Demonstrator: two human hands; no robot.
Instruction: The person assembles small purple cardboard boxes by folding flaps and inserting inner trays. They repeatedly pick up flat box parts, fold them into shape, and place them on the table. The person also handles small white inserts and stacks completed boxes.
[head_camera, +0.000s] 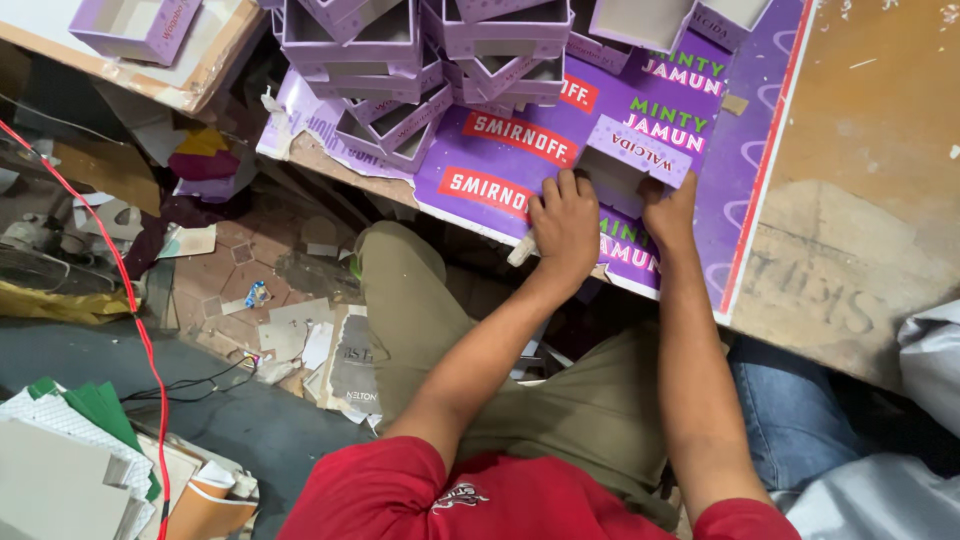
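Note:
A small lilac cardboard box (640, 152) lies on its side on a purple printed sheet (500, 165) at the table's near edge. My left hand (565, 225) curls its fingers against the box's left end. A short pale strip (522, 250) sticks out from under that palm. My right hand (670, 210) grips the box's right lower corner, with the fingers hidden behind the box. Both forearms reach up from my red shirt over my olive trousers.
Several finished lilac boxes (400, 70) are piled at the back of the sheet. A bare wooden tabletop (870, 130) lies to the right. Another person's blue-jeaned leg (790, 400) is at lower right. Paper scraps (290, 330) and a red cable (130, 290) lie on the floor at left.

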